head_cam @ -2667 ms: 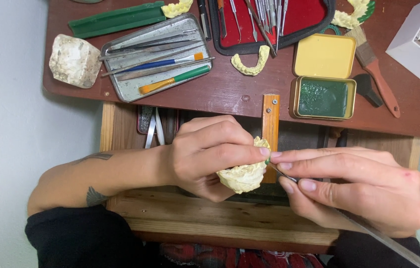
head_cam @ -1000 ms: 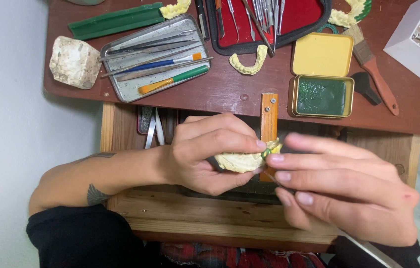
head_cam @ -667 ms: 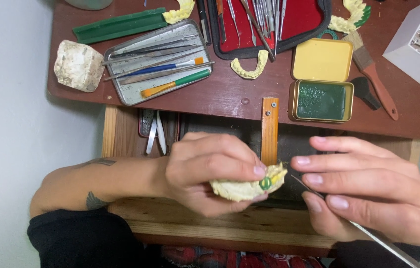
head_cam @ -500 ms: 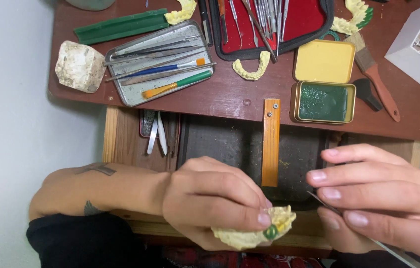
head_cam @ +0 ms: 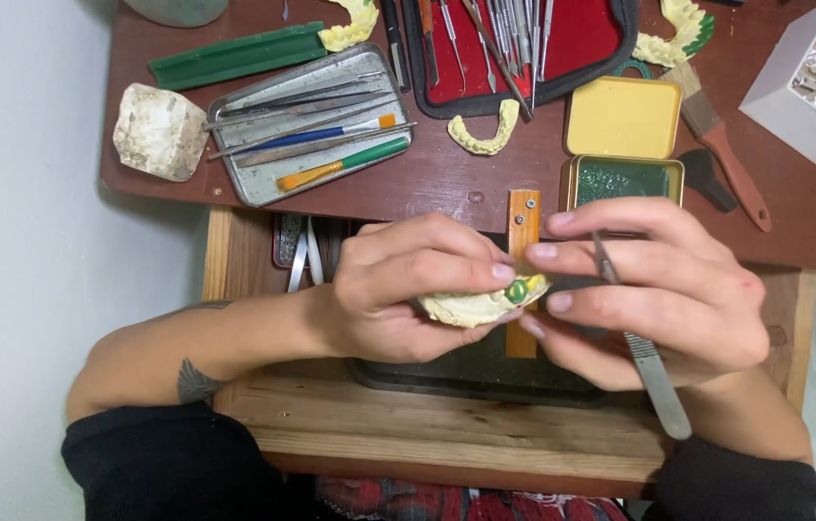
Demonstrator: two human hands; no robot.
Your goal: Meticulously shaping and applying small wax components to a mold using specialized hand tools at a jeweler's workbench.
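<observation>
Since a moment ago I have lifted both hands back up from the near edge of the wooden frame, so the pale yellowish plaster dental cast [head_cam: 471, 307] now sits over the dark tray below the tabletop. My left hand [head_cam: 398, 289] is clenched around the cast, thumb beneath and fingers [head_cam: 485, 272] curled over its top. The cast is cream-coloured and rough-edged, with a small green bead of wax [head_cam: 517, 289] at its right end, facing my right hand [head_cam: 654, 289]. That hand grips a slim metal wax-carving instrument [head_cam: 635, 342], its handle slanting down towards me on the right.

There is little room between my two hands; their fingertips nearly meet at the green bead. The dark reddish-brown tabletop [head_cam: 447, 178] ends just beyond my knuckles, and a narrow orange wooden bench peg [head_cam: 523, 227] juts from that edge towards me, behind the cast.

Far left, an open grey metal tin [head_cam: 234, 178] holds several long tools, among them a blue-handled and a green-handled one. Far centre, a black case lined in red [head_cam: 577, 43] carries a row of steel instruments. To the right an open yellow tin [head_cam: 623, 118] has green material in its near half. At far right a white open box [head_cam: 784, 101] holds small metal pieces.
</observation>
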